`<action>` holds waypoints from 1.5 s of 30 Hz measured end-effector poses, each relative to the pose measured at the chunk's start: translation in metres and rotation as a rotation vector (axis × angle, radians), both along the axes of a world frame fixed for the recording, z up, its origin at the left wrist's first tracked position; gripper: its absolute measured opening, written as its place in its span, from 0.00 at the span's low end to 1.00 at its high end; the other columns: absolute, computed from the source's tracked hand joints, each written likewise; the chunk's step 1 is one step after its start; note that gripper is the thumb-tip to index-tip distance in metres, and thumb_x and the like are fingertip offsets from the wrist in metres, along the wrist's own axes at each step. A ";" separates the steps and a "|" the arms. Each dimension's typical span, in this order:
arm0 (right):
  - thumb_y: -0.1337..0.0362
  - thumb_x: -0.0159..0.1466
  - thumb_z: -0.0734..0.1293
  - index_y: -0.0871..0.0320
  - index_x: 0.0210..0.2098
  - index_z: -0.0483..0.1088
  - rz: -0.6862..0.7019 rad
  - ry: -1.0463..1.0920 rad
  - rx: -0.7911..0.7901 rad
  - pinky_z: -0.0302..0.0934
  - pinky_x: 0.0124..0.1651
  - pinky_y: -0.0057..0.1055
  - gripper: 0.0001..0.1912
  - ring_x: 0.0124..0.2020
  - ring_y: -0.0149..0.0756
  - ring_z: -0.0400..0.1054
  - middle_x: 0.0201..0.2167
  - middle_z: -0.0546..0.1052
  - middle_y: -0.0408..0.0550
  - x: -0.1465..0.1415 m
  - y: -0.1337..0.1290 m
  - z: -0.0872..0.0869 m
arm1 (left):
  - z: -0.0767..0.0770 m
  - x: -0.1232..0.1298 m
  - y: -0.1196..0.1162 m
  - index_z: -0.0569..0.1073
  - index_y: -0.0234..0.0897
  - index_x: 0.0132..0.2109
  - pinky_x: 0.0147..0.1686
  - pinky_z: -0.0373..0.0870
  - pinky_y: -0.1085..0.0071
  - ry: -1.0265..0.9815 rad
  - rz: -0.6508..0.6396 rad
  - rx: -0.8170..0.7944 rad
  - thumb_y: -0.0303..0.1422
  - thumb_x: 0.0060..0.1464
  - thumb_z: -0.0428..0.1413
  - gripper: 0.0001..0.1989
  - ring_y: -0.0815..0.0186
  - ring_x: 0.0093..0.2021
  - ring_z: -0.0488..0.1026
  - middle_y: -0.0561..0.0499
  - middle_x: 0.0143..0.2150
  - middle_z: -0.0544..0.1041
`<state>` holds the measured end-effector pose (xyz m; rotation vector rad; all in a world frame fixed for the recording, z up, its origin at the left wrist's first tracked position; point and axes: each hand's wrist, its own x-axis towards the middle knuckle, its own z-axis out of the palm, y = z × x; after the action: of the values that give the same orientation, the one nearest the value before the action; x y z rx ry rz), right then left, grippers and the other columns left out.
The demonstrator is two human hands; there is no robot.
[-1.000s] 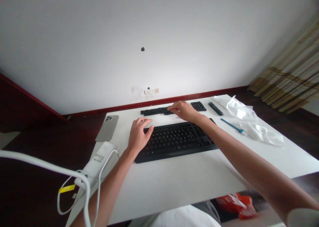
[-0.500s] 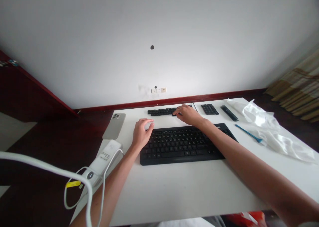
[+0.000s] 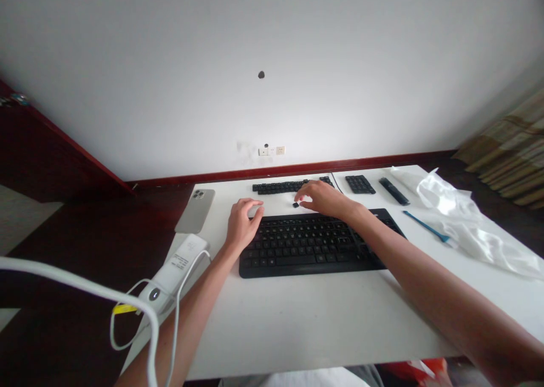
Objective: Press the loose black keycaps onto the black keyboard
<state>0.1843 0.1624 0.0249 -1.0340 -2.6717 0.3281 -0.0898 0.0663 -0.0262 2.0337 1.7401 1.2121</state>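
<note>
A black keyboard lies in the middle of the white table. My left hand rests on the keyboard's far left corner, fingers curled over its edge. Beyond the keyboard's far edge, my right hand pinches a small black keycap at its fingertips. Behind it, a row of loose black keycaps lies near the table's back edge. A smaller block of keycaps sits further right.
A grey phone lies face down at the back left. At the left edge sits a white power bank with white cable. To the right are a black bar, a blue tool and a clear plastic bag.
My right hand has drawn back from the row of loose keycaps toward the keyboard, now carrying one keycap. My left hand has stayed at the keyboard's corner. The view has shifted left.
</note>
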 end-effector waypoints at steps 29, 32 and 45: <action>0.74 0.61 0.72 0.54 0.51 0.81 0.086 0.028 -0.043 0.68 0.54 0.39 0.20 0.49 0.46 0.76 0.47 0.83 0.52 -0.001 -0.003 0.002 | 0.000 -0.001 0.001 0.80 0.43 0.47 0.60 0.68 0.55 0.020 -0.015 0.010 0.34 0.65 0.57 0.08 0.57 0.53 0.75 0.48 0.49 0.80; 0.74 0.62 0.70 0.55 0.47 0.83 0.083 0.072 -0.084 0.68 0.52 0.37 0.16 0.46 0.43 0.77 0.46 0.84 0.52 -0.005 -0.005 0.003 | 0.000 -0.001 0.000 0.80 0.43 0.47 0.61 0.68 0.55 0.023 -0.010 0.003 0.34 0.65 0.57 0.08 0.57 0.54 0.75 0.48 0.50 0.80; 0.55 0.56 0.79 0.58 0.45 0.82 0.173 0.615 -0.792 0.71 0.50 0.39 0.21 0.43 0.37 0.77 0.44 0.84 0.52 -0.003 -0.013 0.037 | 0.000 0.000 0.000 0.80 0.43 0.47 0.61 0.68 0.54 0.021 0.003 -0.005 0.33 0.65 0.57 0.08 0.56 0.53 0.75 0.48 0.49 0.79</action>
<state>0.1811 0.1495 0.0614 -0.6853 -2.0575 1.5393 -0.0902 0.0668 -0.0264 2.0491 1.7544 1.1900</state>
